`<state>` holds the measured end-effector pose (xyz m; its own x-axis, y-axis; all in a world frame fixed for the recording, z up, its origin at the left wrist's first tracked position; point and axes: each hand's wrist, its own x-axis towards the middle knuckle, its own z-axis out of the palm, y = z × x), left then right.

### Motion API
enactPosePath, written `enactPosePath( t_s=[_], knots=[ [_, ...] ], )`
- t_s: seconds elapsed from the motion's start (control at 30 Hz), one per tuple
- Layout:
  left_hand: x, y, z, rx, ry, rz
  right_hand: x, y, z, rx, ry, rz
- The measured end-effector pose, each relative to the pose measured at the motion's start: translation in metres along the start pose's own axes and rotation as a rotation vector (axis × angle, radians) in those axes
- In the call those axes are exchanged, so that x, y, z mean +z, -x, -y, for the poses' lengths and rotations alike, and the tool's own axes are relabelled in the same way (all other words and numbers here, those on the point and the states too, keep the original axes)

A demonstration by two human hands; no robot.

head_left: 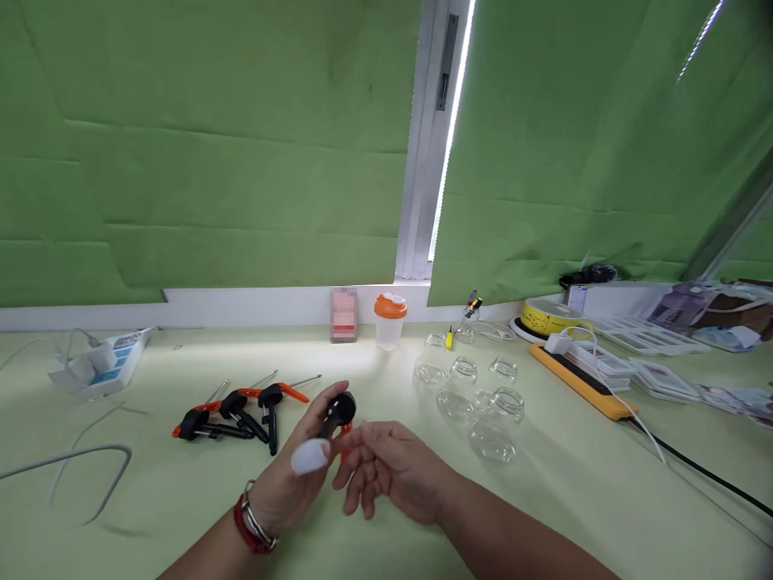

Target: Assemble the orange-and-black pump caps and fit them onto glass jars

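My left hand (pixel 295 467) is closed round a black tool with a round head (pixel 339 409) and an orange part (pixel 346 431); its exact kind does not show. A white covering (pixel 310 457) sits over a digit of that hand. The thumb and forefinger of my right hand (pixel 398 467) pinch at the orange part, the other fingers loosely curled. To the left lie several similar black and orange tools (pixel 235 409) with thin metal rods, side by side on the table. The far end of the held tool is hidden by my hands.
Several upturned clear glasses (pixel 457 391) stand right of my hands. Behind are an orange-lidded cup (pixel 390 322) and a pink box (pixel 344 316). An orange power strip (pixel 580 382) and white trays (pixel 649 334) lie right. At left are a white box (pixel 109 366) and a grey cable (pixel 114 448).
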<state>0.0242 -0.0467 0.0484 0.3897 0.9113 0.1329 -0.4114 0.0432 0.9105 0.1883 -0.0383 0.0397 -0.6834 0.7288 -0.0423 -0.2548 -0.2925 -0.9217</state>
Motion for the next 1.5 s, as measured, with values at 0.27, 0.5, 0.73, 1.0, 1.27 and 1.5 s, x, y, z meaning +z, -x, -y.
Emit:
enactPosePath(
  t_s=[0.27, 0.5, 0.73, 1.0, 1.27, 1.5],
  knots=[
    [0.002, 0.000, 0.023, 0.142, -0.466, 0.053, 0.008, 0.002, -0.002, 0.038, 0.014, -0.133],
    [-0.011, -0.016, 0.018, 0.026, -0.501, -0.283, -0.025, -0.004, -0.003, -0.296, 1.068, -0.215],
    [-0.021, -0.025, 0.022, -0.193, -0.565, -0.354, -0.043, -0.015, -0.015, -0.235, 1.483, -0.204],
    [-0.039, -0.027, 0.032, -0.084, -0.770, -0.407, -0.050, -0.028, -0.025, -0.198, 1.532, -0.268],
    [-0.056, -0.033, 0.039, -0.057, -0.946, -0.480, -0.056, -0.046, -0.035, -0.270, 1.589, -0.343],
    [-0.067, -0.039, 0.044, -0.014, -1.119, -0.495, -0.056, -0.060, -0.035, -0.321, 1.668, -0.299]
  ],
)
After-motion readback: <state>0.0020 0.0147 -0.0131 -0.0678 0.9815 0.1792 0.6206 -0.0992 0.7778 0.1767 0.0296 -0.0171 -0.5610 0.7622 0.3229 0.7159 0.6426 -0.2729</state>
